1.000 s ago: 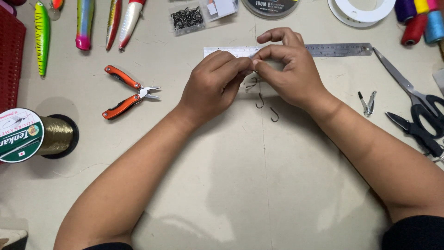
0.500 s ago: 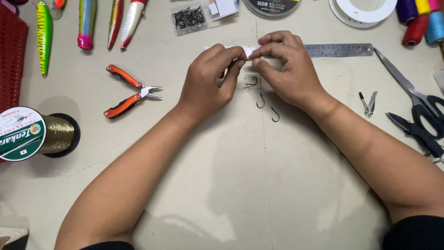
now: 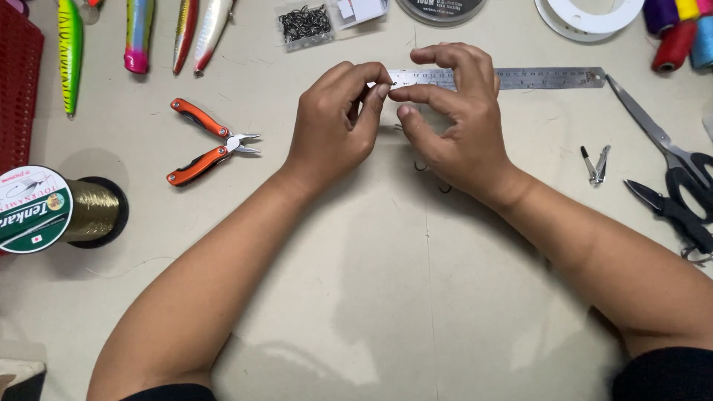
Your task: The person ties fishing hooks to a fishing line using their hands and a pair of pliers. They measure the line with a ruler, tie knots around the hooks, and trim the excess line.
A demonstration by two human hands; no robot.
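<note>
My left hand [image 3: 334, 122] pinches thumb and forefinger together just below the left end of a steel ruler [image 3: 535, 77], on what looks like a thin fishing line that is too fine to see clearly. My right hand [image 3: 457, 130] faces it, with forefinger and thumb curled close to the same spot and the other fingers raised over the ruler. Two small dark hooks [image 3: 421, 165] lie on the table beneath my right palm, partly hidden by it.
Orange-handled pliers [image 3: 208, 141] lie to the left, with a spool of gold line [image 3: 63, 212] at the left edge. Several fishing lures [image 3: 137, 33] and a box of hooks [image 3: 304, 24] are at the back. Nail clippers [image 3: 596, 163], black scissors [image 3: 679, 186] and thread spools [image 3: 679, 37] are on the right.
Both hands have moved up the table towards the ruler. My right fingers have loosened and spread. The hooks, which were in plain view below the hands, now sit partly under my right palm.
</note>
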